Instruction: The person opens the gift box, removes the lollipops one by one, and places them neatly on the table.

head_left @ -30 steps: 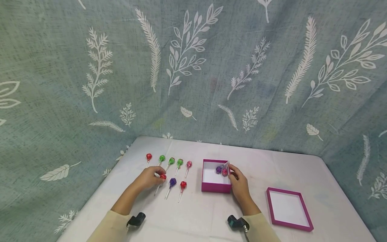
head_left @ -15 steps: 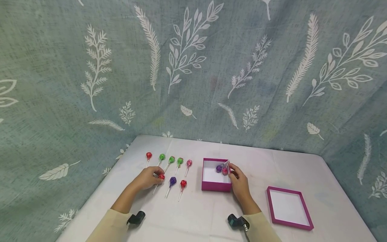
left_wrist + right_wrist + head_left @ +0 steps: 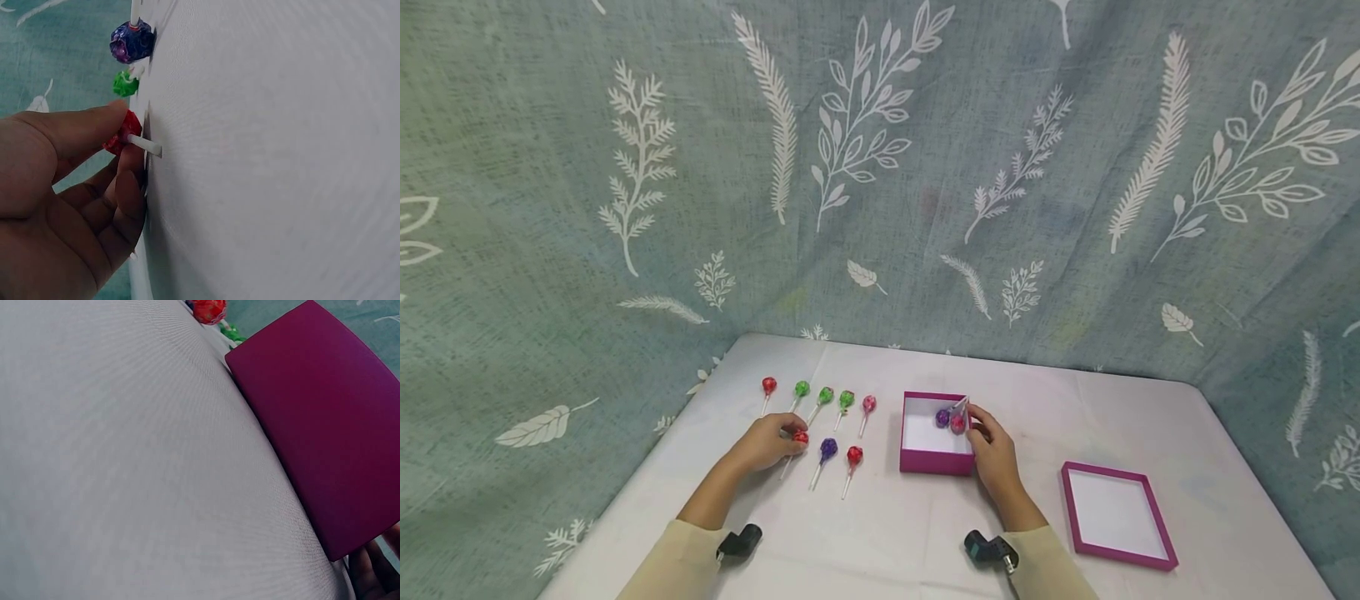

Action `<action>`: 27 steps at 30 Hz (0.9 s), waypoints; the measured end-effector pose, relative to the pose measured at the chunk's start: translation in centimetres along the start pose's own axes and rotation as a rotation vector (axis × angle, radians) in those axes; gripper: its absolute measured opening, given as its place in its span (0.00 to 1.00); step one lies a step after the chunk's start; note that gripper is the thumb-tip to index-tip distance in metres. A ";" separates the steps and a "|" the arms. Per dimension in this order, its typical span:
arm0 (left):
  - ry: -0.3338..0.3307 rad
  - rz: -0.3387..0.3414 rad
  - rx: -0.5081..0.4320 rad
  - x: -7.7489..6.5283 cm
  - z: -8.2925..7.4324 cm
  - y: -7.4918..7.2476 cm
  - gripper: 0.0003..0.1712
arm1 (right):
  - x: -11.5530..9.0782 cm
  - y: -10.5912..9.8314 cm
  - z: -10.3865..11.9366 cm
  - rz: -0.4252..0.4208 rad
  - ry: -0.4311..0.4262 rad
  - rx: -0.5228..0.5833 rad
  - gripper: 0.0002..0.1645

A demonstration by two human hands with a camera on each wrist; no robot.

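My left hand pinches the head of a red lollipop between thumb and fingers, its white stick slanting toward me. In the left wrist view, that lollipop's stick points out over the white cloth. A purple lollipop and another red lollipop lie just to the right of this hand. My right hand holds the right wall of an open magenta box. Inside, against that wall, are a purple lollipop and a pink lollipop.
Behind the left hand lies a row of lollipops: a red one, several green ones and a pink one. A magenta box lid rests inside-up at the right. A leaf-patterned curtain hangs behind the table.
The red lollipop in my left hand has shifted slightly left, away from the purple one. My right hand and the box have kept their places.
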State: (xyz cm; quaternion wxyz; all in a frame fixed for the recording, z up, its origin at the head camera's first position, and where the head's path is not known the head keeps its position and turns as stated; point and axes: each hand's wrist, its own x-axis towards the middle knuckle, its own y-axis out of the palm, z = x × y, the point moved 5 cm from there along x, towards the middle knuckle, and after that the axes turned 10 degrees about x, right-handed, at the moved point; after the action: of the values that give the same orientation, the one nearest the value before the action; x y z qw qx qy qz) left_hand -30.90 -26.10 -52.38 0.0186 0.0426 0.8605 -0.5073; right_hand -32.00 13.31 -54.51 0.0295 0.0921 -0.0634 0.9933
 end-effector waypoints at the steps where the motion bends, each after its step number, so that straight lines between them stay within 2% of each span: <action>1: -0.005 -0.002 0.001 0.0 0.0 0.0 0.13 | 0.0 0.0 0.0 0.001 0.001 0.001 0.26; 9: -0.022 -0.003 0.009 -0.1 0.0 0.0 0.14 | 0.0 0.0 -0.1 -0.003 0.004 0.008 0.26; 16: -0.023 -0.066 -0.025 -0.4 -0.2 -1.5 0.16 | 0.1 0.1 0.2 0.009 0.002 0.001 0.26; 21: 0.015 -0.076 -0.054 -0.3 -1.3 -2.4 0.16 | 0.1 0.1 0.3 0.006 0.000 0.008 0.26; 23: 0.040 -0.072 -0.071 -0.1 -1.9 -2.4 0.16 | 0.0 0.1 0.3 -0.002 0.004 0.012 0.26; 27: 0.051 -0.082 -0.108 0.2 -3.4 -2.0 0.16 | 0.0 0.0 0.3 0.004 0.010 0.010 0.26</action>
State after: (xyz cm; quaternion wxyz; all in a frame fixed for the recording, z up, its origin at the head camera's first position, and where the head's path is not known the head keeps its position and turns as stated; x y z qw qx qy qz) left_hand -31.21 -24.04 -49.03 -0.0218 0.0191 0.8878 -0.4594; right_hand -31.95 13.32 -54.25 0.0273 0.0873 -0.0586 0.9941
